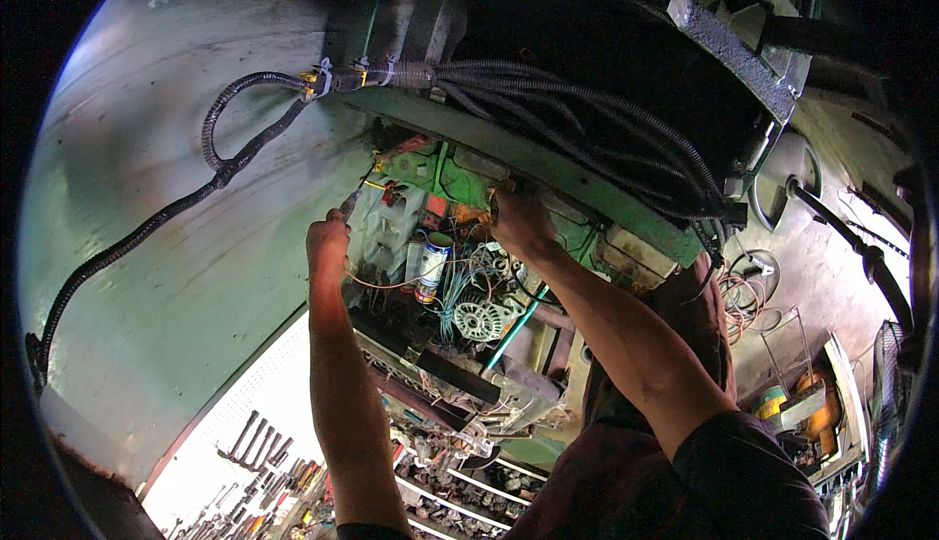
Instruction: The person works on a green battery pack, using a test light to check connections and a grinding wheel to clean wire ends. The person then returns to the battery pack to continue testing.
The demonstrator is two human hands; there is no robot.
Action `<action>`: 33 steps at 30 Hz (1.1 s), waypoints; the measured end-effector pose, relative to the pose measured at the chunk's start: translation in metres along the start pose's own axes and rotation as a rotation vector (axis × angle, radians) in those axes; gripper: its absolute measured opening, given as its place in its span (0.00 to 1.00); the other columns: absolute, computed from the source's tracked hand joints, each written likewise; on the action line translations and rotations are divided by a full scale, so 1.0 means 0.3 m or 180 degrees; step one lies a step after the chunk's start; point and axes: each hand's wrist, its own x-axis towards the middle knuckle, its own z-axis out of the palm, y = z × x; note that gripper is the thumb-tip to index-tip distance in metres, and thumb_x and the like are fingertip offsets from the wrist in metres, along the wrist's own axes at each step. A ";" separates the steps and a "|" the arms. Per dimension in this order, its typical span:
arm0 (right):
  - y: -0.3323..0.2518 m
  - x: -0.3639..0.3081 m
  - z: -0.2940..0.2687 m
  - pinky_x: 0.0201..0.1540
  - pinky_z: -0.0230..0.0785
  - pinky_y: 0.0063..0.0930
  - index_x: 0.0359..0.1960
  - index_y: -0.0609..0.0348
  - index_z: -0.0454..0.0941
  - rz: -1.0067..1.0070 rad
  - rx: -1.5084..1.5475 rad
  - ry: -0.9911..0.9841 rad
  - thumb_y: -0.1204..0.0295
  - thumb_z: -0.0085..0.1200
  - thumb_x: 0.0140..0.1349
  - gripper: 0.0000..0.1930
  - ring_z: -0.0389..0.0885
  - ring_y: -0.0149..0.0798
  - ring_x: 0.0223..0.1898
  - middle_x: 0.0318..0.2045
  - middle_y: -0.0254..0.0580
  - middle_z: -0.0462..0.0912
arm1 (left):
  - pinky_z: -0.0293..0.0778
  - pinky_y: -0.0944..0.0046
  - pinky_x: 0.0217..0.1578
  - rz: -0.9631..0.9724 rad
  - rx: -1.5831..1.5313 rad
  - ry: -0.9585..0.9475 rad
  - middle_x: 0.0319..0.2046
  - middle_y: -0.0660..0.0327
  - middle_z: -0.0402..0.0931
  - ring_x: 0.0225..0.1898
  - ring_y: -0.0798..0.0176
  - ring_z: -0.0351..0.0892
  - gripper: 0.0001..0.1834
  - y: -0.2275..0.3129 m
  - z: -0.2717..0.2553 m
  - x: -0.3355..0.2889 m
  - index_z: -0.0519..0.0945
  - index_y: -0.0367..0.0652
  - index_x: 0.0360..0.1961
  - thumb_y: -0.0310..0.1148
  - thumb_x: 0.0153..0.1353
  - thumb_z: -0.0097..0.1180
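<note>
in the closed left hand (328, 249) sits a slim dark tool (351, 202); the right hand (520, 221) curls by the green panel (458, 184), whether gripping anything i cannot tell. lower, between them, is a can (431, 268); farther, a round metal housing (479, 321).

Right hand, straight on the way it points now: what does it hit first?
Probably the green panel, ahead of the right hand toward the upper left of the picture. Depth is unclear here, so the hand may already be touching something.
</note>
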 end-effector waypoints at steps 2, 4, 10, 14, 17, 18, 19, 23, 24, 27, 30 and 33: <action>0.012 0.001 0.014 0.44 0.79 0.55 0.55 0.64 0.74 0.0109 0.0041 -0.0027 0.68 0.61 0.57 0.24 0.85 0.62 0.42 0.38 0.65 0.84 | 0.64 0.55 0.18 -0.0059 -0.0100 -0.0126 0.18 0.60 0.73 0.14 0.58 0.69 0.26 -0.001 -0.004 -0.001 0.80 0.37 0.29 0.50 0.71 0.48; 0.020 0.001 0.023 0.44 0.79 0.54 0.56 0.63 0.74 0.0111 -0.0023 0.0003 0.67 0.63 0.57 0.25 0.85 0.62 0.43 0.39 0.65 0.84 | 0.61 0.61 0.17 -0.0201 -0.0406 -0.0385 0.21 0.63 0.73 0.16 0.65 0.64 0.22 -0.004 -0.009 -0.008 0.79 0.39 0.35 0.48 0.72 0.46; 0.010 0.005 0.002 0.48 0.78 0.54 0.60 0.63 0.72 0.0154 -0.0109 -0.0134 0.69 0.64 0.54 0.30 0.83 0.64 0.47 0.49 0.69 0.81 | 0.63 0.64 0.18 -0.0549 -0.1033 -0.0968 0.25 0.60 0.77 0.20 0.70 0.64 0.17 -0.024 -0.005 -0.039 0.79 0.39 0.42 0.42 0.73 0.44; -0.009 0.004 -0.024 0.56 0.75 0.53 0.62 0.62 0.70 0.0364 -0.0010 -0.0330 0.72 0.62 0.54 0.31 0.80 0.63 0.53 0.54 0.69 0.78 | 0.70 0.62 0.25 -0.0688 -0.2144 -0.1382 0.29 0.60 0.79 0.25 0.67 0.70 0.18 -0.063 -0.008 -0.089 0.79 0.39 0.45 0.44 0.74 0.47; -0.036 -0.009 -0.038 0.60 0.72 0.52 0.64 0.61 0.69 0.0277 0.0067 -0.0214 0.73 0.59 0.56 0.31 0.78 0.61 0.57 0.56 0.67 0.77 | 0.77 0.55 0.38 -0.0471 -0.3459 -0.1902 0.39 0.59 0.79 0.35 0.58 0.78 0.22 -0.117 -0.032 -0.207 0.77 0.37 0.54 0.46 0.73 0.51; -0.052 -0.013 -0.046 0.61 0.71 0.51 0.64 0.61 0.68 0.0235 0.0125 -0.0178 0.74 0.58 0.58 0.30 0.77 0.60 0.59 0.57 0.66 0.77 | 0.78 0.54 0.41 -0.0221 -0.3828 -0.2069 0.41 0.57 0.80 0.37 0.56 0.79 0.22 -0.135 -0.035 -0.268 0.76 0.37 0.55 0.46 0.73 0.52; -0.074 -0.023 -0.056 0.59 0.72 0.49 0.63 0.62 0.70 0.0008 0.0274 -0.0050 0.75 0.56 0.59 0.27 0.79 0.58 0.56 0.54 0.63 0.79 | 0.79 0.52 0.44 -0.0103 -0.4122 -0.2086 0.43 0.56 0.80 0.40 0.55 0.80 0.23 -0.151 -0.037 -0.334 0.76 0.37 0.56 0.46 0.73 0.52; -0.207 -0.149 -0.151 0.46 0.74 0.37 0.53 0.65 0.78 -0.0736 0.1380 -0.0528 0.79 0.48 0.61 0.18 0.82 0.43 0.42 0.40 0.52 0.83 | 0.74 0.39 0.56 0.0598 -0.5076 -0.2160 0.54 0.45 0.79 0.56 0.43 0.79 0.25 -0.195 -0.065 -0.617 0.75 0.36 0.59 0.44 0.70 0.55; -0.251 -0.197 -0.191 0.41 0.75 0.33 0.50 0.66 0.80 -0.0924 0.1756 -0.0907 0.80 0.46 0.62 0.16 0.82 0.38 0.37 0.36 0.48 0.83 | 0.73 0.39 0.57 0.0591 -0.5205 -0.2010 0.55 0.47 0.78 0.58 0.44 0.78 0.25 -0.200 -0.075 -0.685 0.75 0.37 0.59 0.46 0.70 0.55; -0.421 -0.368 -0.300 0.49 0.71 0.33 0.49 0.64 0.81 -0.0686 0.2337 -0.1482 0.77 0.50 0.61 0.15 0.80 0.38 0.44 0.41 0.46 0.83 | 0.70 0.41 0.59 0.0576 -0.5537 -0.1412 0.55 0.51 0.78 0.61 0.49 0.75 0.28 -0.202 -0.104 -0.884 0.76 0.37 0.59 0.49 0.68 0.58; -0.581 -0.490 -0.399 0.57 0.70 0.35 0.53 0.62 0.79 -0.0844 0.2398 -0.2180 0.71 0.55 0.62 0.17 0.80 0.44 0.51 0.49 0.48 0.81 | 0.68 0.48 0.60 0.0768 -0.5538 -0.0905 0.55 0.57 0.79 0.58 0.57 0.75 0.30 -0.199 -0.158 -1.057 0.76 0.34 0.59 0.47 0.66 0.62; -0.710 -0.591 -0.477 0.47 0.72 0.33 0.51 0.61 0.79 -0.1645 0.1605 -0.2229 0.61 0.63 0.64 0.20 0.79 0.41 0.46 0.47 0.46 0.79 | 0.65 0.54 0.60 0.1119 -0.5686 -0.0642 0.53 0.58 0.79 0.57 0.59 0.74 0.28 -0.198 -0.208 -1.201 0.76 0.34 0.60 0.45 0.69 0.59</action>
